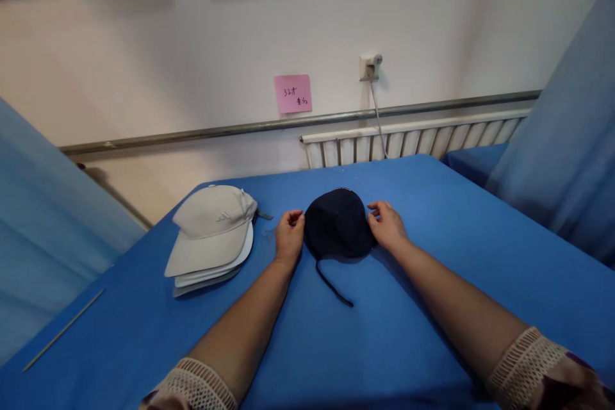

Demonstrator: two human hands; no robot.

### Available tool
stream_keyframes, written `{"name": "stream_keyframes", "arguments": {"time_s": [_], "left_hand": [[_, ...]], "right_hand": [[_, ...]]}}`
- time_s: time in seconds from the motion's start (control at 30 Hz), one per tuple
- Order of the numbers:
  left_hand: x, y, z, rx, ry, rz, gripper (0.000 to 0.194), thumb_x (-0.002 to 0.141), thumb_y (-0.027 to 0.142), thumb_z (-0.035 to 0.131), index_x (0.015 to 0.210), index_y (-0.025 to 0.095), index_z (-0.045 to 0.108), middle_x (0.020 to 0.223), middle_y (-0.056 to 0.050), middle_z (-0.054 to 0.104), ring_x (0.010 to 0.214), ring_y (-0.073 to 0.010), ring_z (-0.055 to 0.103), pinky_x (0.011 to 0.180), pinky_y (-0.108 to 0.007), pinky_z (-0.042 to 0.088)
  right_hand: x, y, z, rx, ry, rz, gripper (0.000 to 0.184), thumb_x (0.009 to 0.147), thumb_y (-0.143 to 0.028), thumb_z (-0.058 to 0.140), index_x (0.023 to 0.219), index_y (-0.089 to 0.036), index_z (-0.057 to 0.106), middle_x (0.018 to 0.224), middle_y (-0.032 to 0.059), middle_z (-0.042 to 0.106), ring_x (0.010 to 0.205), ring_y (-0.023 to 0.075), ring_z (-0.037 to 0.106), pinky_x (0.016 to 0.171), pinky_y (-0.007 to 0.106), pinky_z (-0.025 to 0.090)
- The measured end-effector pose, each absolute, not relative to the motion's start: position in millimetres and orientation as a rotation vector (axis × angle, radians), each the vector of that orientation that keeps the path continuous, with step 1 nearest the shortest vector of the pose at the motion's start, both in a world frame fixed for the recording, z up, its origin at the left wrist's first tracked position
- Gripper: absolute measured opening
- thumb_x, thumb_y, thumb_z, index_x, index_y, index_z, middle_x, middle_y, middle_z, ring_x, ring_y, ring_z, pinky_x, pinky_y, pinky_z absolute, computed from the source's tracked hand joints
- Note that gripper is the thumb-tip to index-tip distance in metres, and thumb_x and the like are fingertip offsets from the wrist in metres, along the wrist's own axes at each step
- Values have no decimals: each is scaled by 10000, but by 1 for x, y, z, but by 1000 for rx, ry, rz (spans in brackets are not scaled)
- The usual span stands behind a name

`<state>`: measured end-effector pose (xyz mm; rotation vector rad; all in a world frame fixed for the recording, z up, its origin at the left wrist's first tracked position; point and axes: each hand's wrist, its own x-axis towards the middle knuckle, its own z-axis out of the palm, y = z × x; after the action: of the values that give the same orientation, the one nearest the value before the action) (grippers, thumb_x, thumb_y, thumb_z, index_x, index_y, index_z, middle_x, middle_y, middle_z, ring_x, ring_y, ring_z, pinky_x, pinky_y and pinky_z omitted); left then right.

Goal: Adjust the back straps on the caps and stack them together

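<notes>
Well, starting at your left, a thin stick (62, 331) lies near the table's (509, 269) left edge. Toward the far left corner, light caps (211, 224) sit stacked; the top one shows a slanted three-bar logo. Your left hand (290, 236) has its fingertips close together at the dark hat's (337, 223) left side; whether they clamp it, you can't tell. That hat sits toward the far edge, its strap (334, 285) trailing nearer you. The pink note (293, 93) on the wall reads "32" (the rest is hard to read). Your right hand's (387, 224) thumb and forefinger stand slightly apart at the hat's right side; blue cover stretches beyond your forearm to the right edge.
</notes>
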<state>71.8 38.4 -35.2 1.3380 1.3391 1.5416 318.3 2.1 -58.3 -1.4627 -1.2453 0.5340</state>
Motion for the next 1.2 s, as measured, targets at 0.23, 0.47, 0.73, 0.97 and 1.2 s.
{"name": "stream_keyframes", "arguments": {"time_s": [0.23, 0.47, 0.73, 0.97, 1.2], "left_hand": [[84, -6, -9, 1674, 1178, 1384, 95, 752, 226, 666, 836, 201, 704, 821, -50, 650, 823, -201, 577, 848, -308, 445], [97, -38, -9, 2297, 824, 792, 107, 797, 247, 612, 791, 216, 714, 752, -69, 654, 711, -204, 583, 778, -337, 455], [93, -13, -30, 2507, 1006, 738, 242, 827, 179, 549, 1045, 207, 650, 1080, -74, 673, 1003, -232, 609, 918, -381, 458], [90, -4, -35, 2589, 1080, 814, 179, 847, 154, 525, 979, 199, 637, 1011, -51, 693, 958, -201, 637, 899, -372, 477], [81, 4, -36, 2371, 1135, 1209, 173, 850, 144, 534, 970, 187, 651, 980, -47, 702, 930, -177, 652, 861, -342, 518]], "right_hand": [[303, -36, -29, -1158, -1793, 921, 249, 660, -61, 440, 656, -214, 637, 575, -23, 610, 524, 119, 547, 549, 239, 413], [306, -14, -52, -1181, -1563, 846, 277, 718, -134, 549, 915, -245, 709, 974, 31, 708, 908, 195, 648, 861, 348, 492], [316, -6, -57, -1167, -1564, 542, 235, 729, -138, 525, 872, -215, 695, 983, 46, 696, 922, 183, 647, 883, 357, 487], [314, -16, -53, -1175, -1742, 669, 272, 700, -61, 447, 755, -200, 673, 685, -6, 660, 637, 128, 609, 629, 249, 467], [304, -14, -68, -1212, -1966, 683, 202, 797, -112, 511, 897, -199, 663, 880, 23, 660, 719, 123, 608, 671, 251, 471]]}}
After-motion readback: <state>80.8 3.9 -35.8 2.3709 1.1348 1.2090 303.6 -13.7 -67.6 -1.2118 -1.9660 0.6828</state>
